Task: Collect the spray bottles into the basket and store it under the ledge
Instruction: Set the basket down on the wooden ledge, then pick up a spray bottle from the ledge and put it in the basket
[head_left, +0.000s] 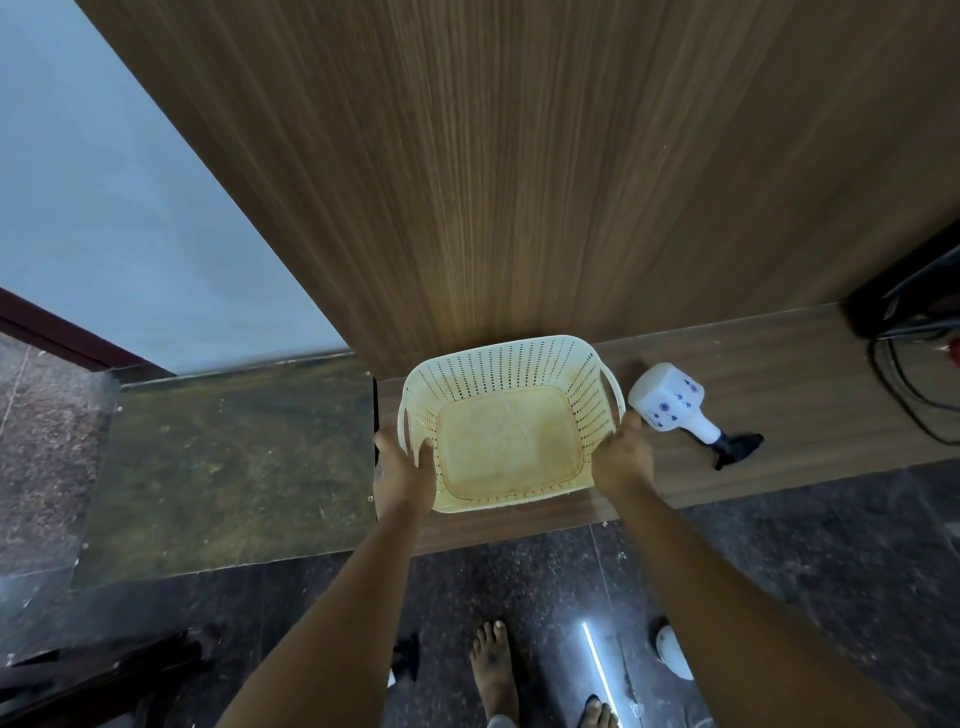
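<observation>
Gripping basket (509, 415) rims, both hands (402, 475) (621, 457); blue-printed spray bottle (670, 402) beside, writing illegible.

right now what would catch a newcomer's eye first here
The cream perforated basket, empty, sits mid-frame on the wooden ledge, gripped at its near corners by the left hand and right hand. Just right of it, a white spray bottle lies on its side.

Both my arms reach up from the lower frame; my left hand (402, 475) and right hand (623, 457) curl closed mid-frame, fingers (426, 452) hooked inward.
</observation>
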